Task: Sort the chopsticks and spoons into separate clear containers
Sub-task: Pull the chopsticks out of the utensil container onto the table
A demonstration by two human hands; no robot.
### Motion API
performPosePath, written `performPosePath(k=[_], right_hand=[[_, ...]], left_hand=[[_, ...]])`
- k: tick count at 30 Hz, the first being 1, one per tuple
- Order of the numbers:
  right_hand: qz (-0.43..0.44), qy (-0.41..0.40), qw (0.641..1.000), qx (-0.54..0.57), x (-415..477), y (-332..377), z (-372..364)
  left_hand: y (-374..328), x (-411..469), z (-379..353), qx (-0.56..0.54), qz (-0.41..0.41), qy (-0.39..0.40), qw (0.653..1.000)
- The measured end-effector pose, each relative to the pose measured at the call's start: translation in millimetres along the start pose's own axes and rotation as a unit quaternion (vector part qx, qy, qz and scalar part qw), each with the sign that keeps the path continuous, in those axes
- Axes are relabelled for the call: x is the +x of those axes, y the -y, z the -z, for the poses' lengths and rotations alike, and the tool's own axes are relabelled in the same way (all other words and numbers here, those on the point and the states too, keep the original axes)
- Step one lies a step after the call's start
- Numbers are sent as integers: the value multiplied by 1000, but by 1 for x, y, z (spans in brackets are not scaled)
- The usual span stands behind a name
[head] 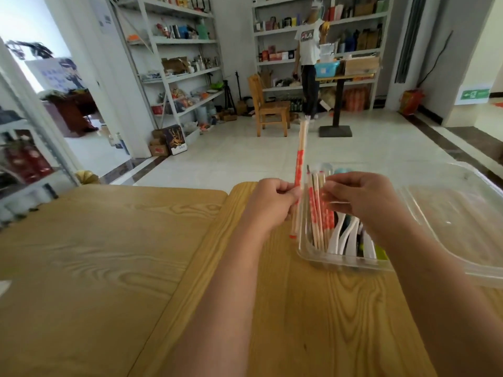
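Note:
A clear plastic container (340,263) stands on the wooden table, holding several wrapped chopsticks (317,213) with red print and several white spoons (345,238). My left hand (275,202) is shut on one wrapped chopstick pair (300,159), held upright just left of the container, its tip pointing up. My right hand (362,200) hovers over the container with its fingers pinched on the tops of the chopsticks inside. A second, larger clear container (462,213) lies to the right, partly behind my right forearm.
Two wooden tables (109,254) meet edge to edge under my arms. Beyond them is tiled floor, a wooden chair (268,107), a pedestal table, white shelving and a person standing at the back.

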State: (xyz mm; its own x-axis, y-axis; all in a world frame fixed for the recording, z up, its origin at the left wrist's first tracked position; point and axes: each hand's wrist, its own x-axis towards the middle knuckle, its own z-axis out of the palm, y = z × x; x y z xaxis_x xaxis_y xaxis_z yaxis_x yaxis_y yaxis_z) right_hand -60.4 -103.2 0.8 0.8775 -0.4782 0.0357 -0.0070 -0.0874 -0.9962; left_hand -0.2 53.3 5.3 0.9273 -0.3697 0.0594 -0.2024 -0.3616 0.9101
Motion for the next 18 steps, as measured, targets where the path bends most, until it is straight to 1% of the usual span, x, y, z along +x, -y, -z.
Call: performPosePath(k=[2, 5, 10, 14, 18], right_hand=[[-14, 23, 999, -20, -2, -4, -6], [-29, 41, 999, -22, -5, -6, -15], [-28, 52, 998, -29, -8, -10, -20], [-26, 52, 998, -34, -6, -13, -20], [-26, 58, 997, -51, -6, -14, -18]], left_hand=[[14, -2, 16, 13, 33, -2, 999], [37, -4, 34, 18, 78, -19, 997], [70, 0, 39, 70, 137, -5, 988], [79, 7, 46, 68, 153, -29, 985], [85, 7, 48, 101, 164, -39, 980]])
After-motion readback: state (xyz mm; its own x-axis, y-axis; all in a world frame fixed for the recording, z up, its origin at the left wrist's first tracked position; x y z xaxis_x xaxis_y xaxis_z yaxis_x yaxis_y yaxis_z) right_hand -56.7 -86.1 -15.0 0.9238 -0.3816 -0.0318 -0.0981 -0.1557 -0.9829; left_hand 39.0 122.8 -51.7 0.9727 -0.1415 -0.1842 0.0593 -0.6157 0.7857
